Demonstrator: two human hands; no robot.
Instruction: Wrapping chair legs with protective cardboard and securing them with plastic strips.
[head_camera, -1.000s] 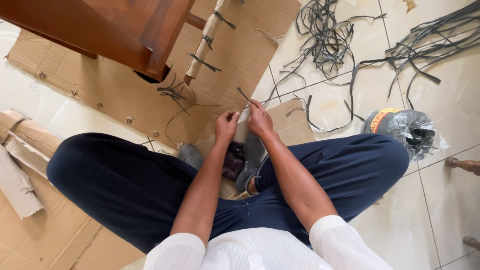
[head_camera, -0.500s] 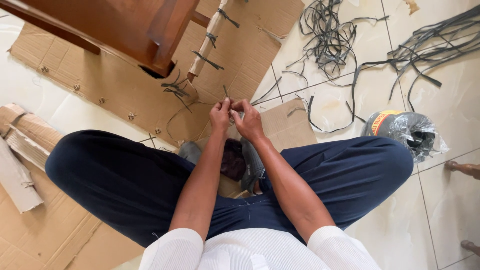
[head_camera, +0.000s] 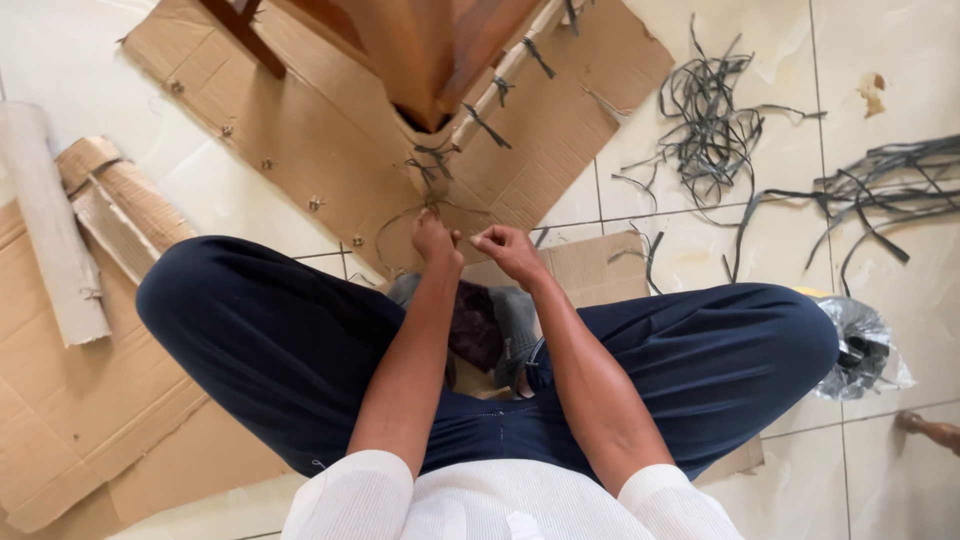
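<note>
I sit cross-legged on the floor in dark trousers. My left hand (head_camera: 436, 240) is closed in a fist at the end of a thin dark strap (head_camera: 392, 222) that loops over the cardboard sheet (head_camera: 330, 140). My right hand (head_camera: 506, 250) is just to its right, thumb and fingers pinched together; whatever is between them is too small to make out. Both hands hover above my feet, close to a wooden furniture leg (head_camera: 425, 70) and a cardboard-wrapped rail (head_camera: 497, 88) bound with dark ties.
Loose dark straps lie tangled on the tiles at the upper right (head_camera: 712, 120) and far right (head_camera: 885, 190). A strap roll in a plastic bag (head_camera: 862, 345) sits by my right knee. Rolled cardboard (head_camera: 50, 230) and flat cardboard (head_camera: 80, 400) lie at the left.
My hands, joined at a strap half a second ago, have drawn slightly apart. The view has shifted, so the furniture and cardboard now sit further right and up.
</note>
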